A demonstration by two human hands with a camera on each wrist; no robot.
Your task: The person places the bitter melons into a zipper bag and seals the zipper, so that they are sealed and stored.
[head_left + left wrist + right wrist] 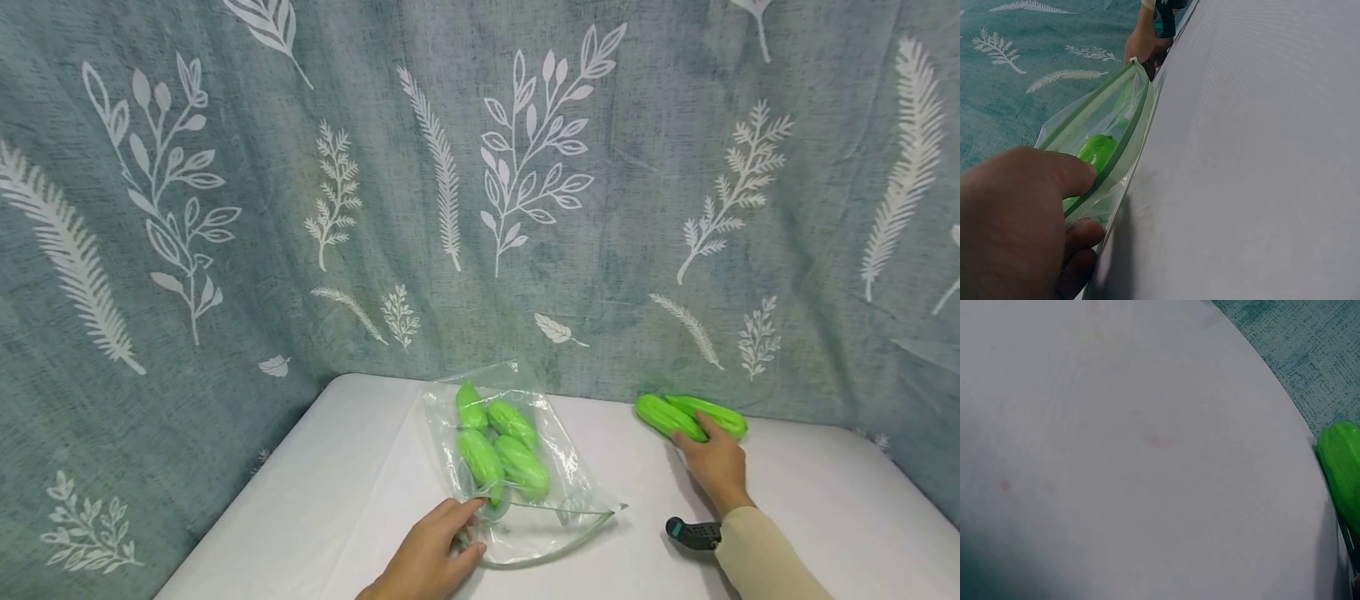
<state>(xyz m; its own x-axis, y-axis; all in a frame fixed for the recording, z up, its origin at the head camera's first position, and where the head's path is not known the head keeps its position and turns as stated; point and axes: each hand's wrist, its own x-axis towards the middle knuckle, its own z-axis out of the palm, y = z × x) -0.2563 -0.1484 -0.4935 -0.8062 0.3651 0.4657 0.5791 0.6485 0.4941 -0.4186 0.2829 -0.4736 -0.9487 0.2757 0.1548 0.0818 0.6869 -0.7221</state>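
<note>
A clear zip bag point(558, 433) with a green-edged mouth lies on the table, several green cucumbers point(521, 467) inside it. My left hand point(438, 542) holds the bag's mouth at its near left. In the left wrist view the thumb point(1075, 175) hooks over the rim, other fingers are below, and the mouth gapes. At the back right, two more cucumbers lie side by side. My right hand point(716, 467) grips the near end of the left one point(663, 415), thumb on one side and fingers on the other; the second cucumber point(712, 411) lies against it.
A white cloth covers the table point(337, 475). Right behind its back edge hangs a grey-green curtain point(480, 317) with white leaf prints. A black wrist device point(693, 534) sits at the right sleeve. The right wrist view shows mostly tabletop, with one cucumber point(1341, 469) at its edge.
</note>
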